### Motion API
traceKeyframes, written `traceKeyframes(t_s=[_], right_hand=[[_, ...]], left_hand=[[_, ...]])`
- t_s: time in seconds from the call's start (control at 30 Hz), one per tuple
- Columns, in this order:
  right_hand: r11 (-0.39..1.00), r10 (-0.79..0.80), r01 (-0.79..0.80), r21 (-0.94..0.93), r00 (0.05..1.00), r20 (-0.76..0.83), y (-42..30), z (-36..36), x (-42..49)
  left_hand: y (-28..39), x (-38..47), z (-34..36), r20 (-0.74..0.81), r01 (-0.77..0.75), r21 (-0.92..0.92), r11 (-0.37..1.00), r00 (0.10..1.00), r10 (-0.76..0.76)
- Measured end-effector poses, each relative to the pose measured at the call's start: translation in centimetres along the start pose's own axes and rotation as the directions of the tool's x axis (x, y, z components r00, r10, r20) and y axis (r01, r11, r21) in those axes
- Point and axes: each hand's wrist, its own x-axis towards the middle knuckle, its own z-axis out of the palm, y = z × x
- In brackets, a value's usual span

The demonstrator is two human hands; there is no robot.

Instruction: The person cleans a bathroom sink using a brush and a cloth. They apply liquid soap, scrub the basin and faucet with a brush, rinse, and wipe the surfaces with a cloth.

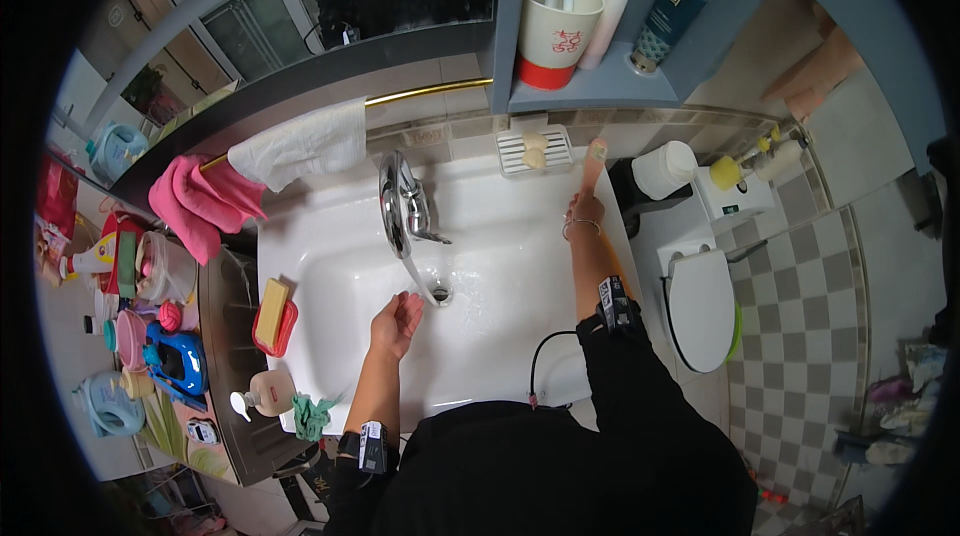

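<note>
Water runs from the chrome faucet (pixel 405 206) into the white washbasin (pixel 517 326), near the drain (pixel 440 295). My left hand (pixel 397 324) is palm up beside the stream, fingers slightly curled, holding nothing. My right hand (pixel 589 195) reaches over the basin's back right edge, a finger stretched towards the wall; a small pale patch shows near its tip, and whether it holds something is unclear. Left of it, pale soap pieces (pixel 534 150) lie on a slatted soap dish (pixel 510 155). A yellowish soap bar (pixel 271 311) rests on a red dish (pixel 286 330) at the basin's left.
A pump bottle (pixel 271 392) and green mesh cloth (pixel 310 416) are at the near left corner. White (pixel 300 142) and pink (pixel 199 198) towels hang on a brass rail. A shelf above holds a cup (pixel 559 26) and tubes. A toilet (pixel 701 311) stands right.
</note>
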Motion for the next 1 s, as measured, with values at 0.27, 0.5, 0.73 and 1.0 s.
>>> traceKeyframes(t_s=[0.27,0.5,0.73,1.0], right_hand=[[0.966,0.242,-0.257,-0.022,0.873,0.423,9.8,4.9,-5.4],[0.905,0.141,0.097,-0.414,0.851,0.506,13.1,9.1,-12.2],[0.949,-0.027,0.135,-0.284,0.934,0.355,9.1,2.8,-10.0],[0.911,0.361,-0.384,0.153,0.919,0.157,2.6,-0.5,-2.0]], left_hand=[[-0.4,1.0,-0.5,0.023,0.019,-0.017,1.0,1.0,-0.018],[0.6,0.1,-0.7,0.053,-0.021,-0.003,1.0,0.998,0.021],[1.2,-0.7,-2.9,-0.018,-0.038,-0.03,0.999,0.999,0.038],[0.2,-0.2,-3.4,0.001,-0.003,-0.057,0.998,1.0,0.004]])
